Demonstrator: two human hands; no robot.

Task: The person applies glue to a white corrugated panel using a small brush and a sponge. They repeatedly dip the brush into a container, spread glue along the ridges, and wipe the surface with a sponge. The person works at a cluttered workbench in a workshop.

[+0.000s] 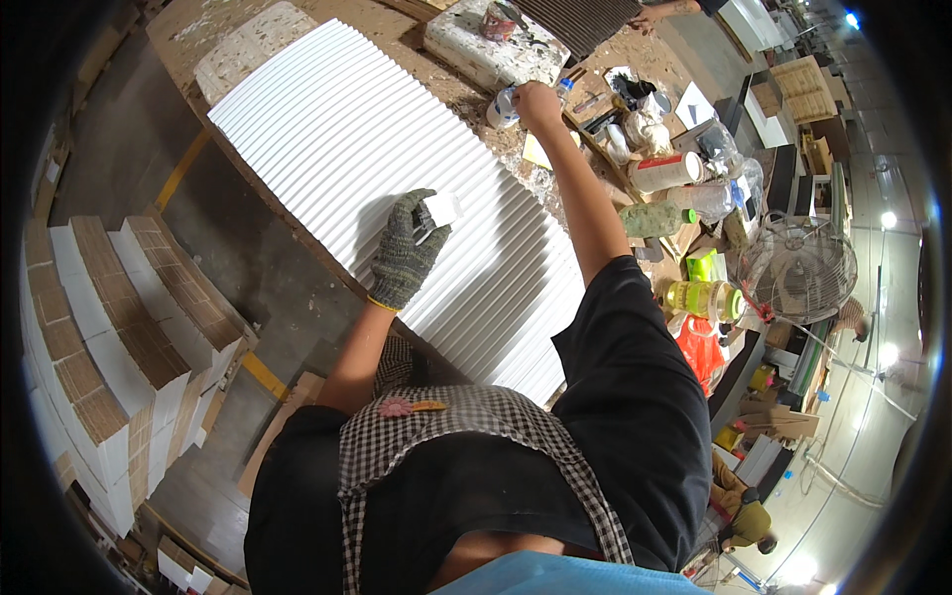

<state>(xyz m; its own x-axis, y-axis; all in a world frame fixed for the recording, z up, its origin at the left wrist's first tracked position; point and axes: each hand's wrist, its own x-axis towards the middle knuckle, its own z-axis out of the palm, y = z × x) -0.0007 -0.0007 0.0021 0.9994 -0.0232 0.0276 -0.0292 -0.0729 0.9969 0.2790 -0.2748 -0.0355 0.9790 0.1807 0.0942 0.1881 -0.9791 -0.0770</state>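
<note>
A large white ribbed panel (pixel 397 119) lies across the table in front of me. My left hand (pixel 405 253), in a dark grey knitted glove, is closed around a small block with a white face and a dark side (pixel 436 211), just over the panel. Past the panel's right edge, my bare right hand (pixel 536 105) reaches out with its fingers drawn together at a small white tub (pixel 503 107). Whether those fingers grip the tub's rim or something thin inside it is hidden.
A paint-spattered white slab (pixel 486 42) carries a reddish cup. Bottles, a white tub with a red band (pixel 666 173), bags and tools crowd the table's right side. A wire fan (pixel 798 268) stands beyond. Stacked white-and-brown boards (pixel 129 327) fill the left. Another person's hand (pixel 650 17) shows at the top.
</note>
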